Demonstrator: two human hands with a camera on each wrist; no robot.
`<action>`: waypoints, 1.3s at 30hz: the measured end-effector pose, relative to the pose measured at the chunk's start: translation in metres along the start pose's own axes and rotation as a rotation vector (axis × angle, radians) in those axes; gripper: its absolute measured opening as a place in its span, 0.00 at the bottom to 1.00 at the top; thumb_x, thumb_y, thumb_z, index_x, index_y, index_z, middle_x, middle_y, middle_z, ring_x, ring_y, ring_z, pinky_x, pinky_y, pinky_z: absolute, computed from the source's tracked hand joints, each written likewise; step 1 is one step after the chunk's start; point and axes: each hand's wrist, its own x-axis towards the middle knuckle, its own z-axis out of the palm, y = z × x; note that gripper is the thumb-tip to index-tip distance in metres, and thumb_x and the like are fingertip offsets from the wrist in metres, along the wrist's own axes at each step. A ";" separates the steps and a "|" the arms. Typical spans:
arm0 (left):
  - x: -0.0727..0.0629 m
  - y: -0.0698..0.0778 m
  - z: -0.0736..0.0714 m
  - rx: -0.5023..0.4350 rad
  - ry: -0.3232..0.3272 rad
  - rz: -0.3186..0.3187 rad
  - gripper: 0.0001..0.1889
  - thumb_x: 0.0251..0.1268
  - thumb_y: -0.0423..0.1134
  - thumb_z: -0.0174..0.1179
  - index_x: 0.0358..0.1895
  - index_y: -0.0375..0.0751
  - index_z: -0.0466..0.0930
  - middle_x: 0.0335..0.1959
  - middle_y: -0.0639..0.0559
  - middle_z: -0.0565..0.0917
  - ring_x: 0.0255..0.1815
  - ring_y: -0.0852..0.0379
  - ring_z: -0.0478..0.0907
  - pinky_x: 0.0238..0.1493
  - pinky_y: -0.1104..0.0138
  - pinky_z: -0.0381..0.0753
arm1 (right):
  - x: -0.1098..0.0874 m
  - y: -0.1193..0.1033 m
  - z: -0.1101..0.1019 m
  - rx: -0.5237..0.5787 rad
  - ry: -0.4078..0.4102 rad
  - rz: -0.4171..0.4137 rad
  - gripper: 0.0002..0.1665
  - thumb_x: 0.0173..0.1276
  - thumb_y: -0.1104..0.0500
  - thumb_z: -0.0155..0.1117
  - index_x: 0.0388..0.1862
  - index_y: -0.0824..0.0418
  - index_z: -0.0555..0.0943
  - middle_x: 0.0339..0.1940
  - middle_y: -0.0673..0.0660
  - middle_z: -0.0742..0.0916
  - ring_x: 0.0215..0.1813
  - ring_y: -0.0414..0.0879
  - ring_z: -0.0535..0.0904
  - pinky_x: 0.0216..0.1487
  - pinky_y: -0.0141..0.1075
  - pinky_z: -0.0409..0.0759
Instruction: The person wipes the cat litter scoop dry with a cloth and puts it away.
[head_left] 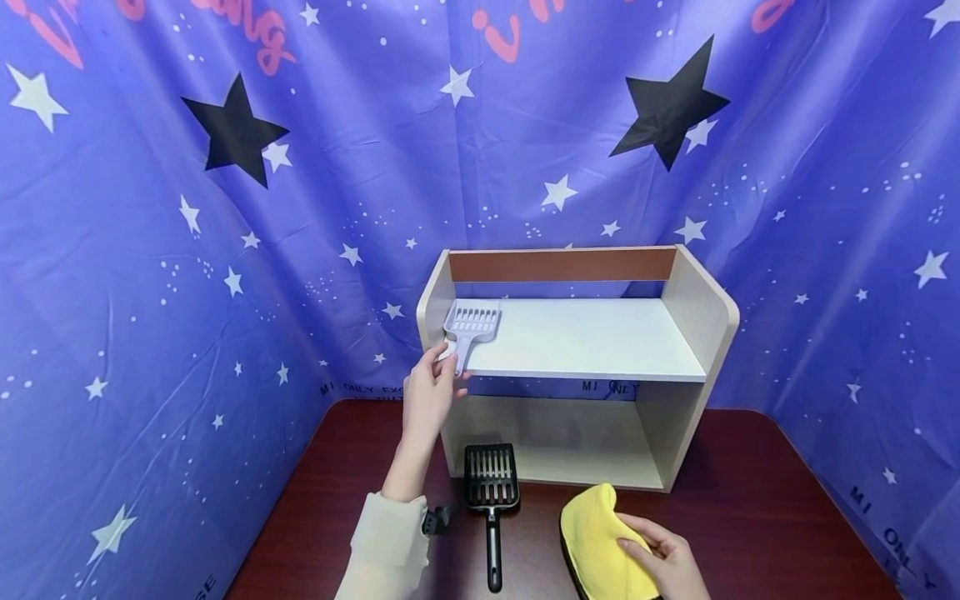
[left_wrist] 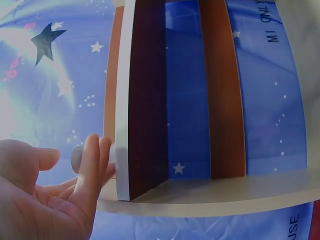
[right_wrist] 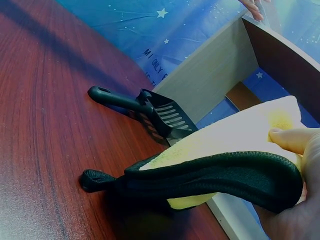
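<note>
A pale lilac litter scoop [head_left: 464, 339] lies at the left end of the shelf unit's upper board, its handle toward me. My left hand [head_left: 429, 390] is at that handle, fingers fairly straight. In the left wrist view, the handle's grey end [left_wrist: 76, 159] shows between thumb and fingers, with a gap beside the thumb. My right hand [head_left: 663, 558] pinches a folded yellow cloth [head_left: 603, 537] with black trim, thumb on top. A black loop [right_wrist: 97, 180] sticks out from the cloth in the right wrist view, over the table.
A black slotted scoop [head_left: 492, 542] lies on the dark red table [head_left: 780, 517], its head against the front of the two-level wooden shelf unit [head_left: 693, 333]. Blue star-printed curtains [head_left: 360, 167] enclose the table at the back and sides.
</note>
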 end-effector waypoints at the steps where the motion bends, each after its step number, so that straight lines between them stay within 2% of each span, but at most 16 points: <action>1: -0.001 0.000 -0.001 -0.003 0.003 0.002 0.22 0.76 0.40 0.54 0.68 0.33 0.72 0.49 0.35 0.87 0.42 0.45 0.89 0.33 0.67 0.89 | 0.000 0.000 0.000 0.004 0.001 -0.003 0.21 0.68 0.68 0.63 0.52 0.47 0.86 0.39 0.42 0.92 0.32 0.43 0.89 0.31 0.40 0.89; 9: -0.014 -0.017 -0.009 -0.127 0.039 0.014 0.21 0.76 0.40 0.54 0.65 0.32 0.73 0.55 0.33 0.84 0.45 0.41 0.88 0.37 0.68 0.89 | 0.000 0.001 -0.002 0.017 -0.001 -0.019 0.21 0.68 0.69 0.63 0.53 0.47 0.86 0.39 0.43 0.92 0.32 0.43 0.89 0.30 0.40 0.89; 15: -0.025 -0.040 -0.015 -0.155 0.064 -0.008 0.18 0.77 0.38 0.53 0.62 0.31 0.75 0.54 0.35 0.85 0.45 0.38 0.87 0.37 0.67 0.89 | -0.001 0.000 -0.005 0.033 -0.009 0.003 0.22 0.69 0.68 0.62 0.53 0.45 0.86 0.39 0.44 0.92 0.33 0.45 0.89 0.31 0.41 0.89; 24: -0.046 -0.087 -0.018 -0.122 0.026 -0.138 0.17 0.77 0.37 0.52 0.60 0.28 0.76 0.53 0.30 0.84 0.43 0.42 0.88 0.37 0.67 0.89 | -0.001 0.002 -0.005 0.039 -0.012 -0.020 0.23 0.69 0.70 0.61 0.53 0.46 0.85 0.40 0.43 0.92 0.33 0.44 0.89 0.30 0.40 0.89; 30: -0.060 -0.115 -0.019 -0.133 -0.030 -0.210 0.19 0.76 0.37 0.53 0.60 0.24 0.74 0.53 0.29 0.84 0.41 0.47 0.89 0.37 0.67 0.89 | -0.001 0.005 -0.004 0.055 -0.001 -0.080 0.23 0.68 0.73 0.60 0.54 0.51 0.85 0.41 0.44 0.91 0.35 0.43 0.89 0.30 0.38 0.89; 33: -0.066 -0.128 -0.019 -0.144 -0.047 -0.243 0.20 0.76 0.38 0.53 0.60 0.23 0.73 0.52 0.29 0.85 0.40 0.50 0.89 0.37 0.67 0.90 | 0.000 0.005 -0.003 0.059 -0.005 -0.104 0.23 0.68 0.74 0.59 0.55 0.54 0.85 0.42 0.44 0.91 0.36 0.42 0.89 0.31 0.37 0.89; 39: -0.077 -0.151 -0.017 -0.142 -0.073 -0.285 0.21 0.76 0.38 0.53 0.60 0.20 0.72 0.49 0.31 0.86 0.38 0.51 0.89 0.37 0.64 0.90 | -0.001 0.007 -0.003 0.073 -0.009 -0.103 0.23 0.68 0.75 0.58 0.55 0.55 0.85 0.43 0.43 0.91 0.38 0.41 0.88 0.32 0.36 0.89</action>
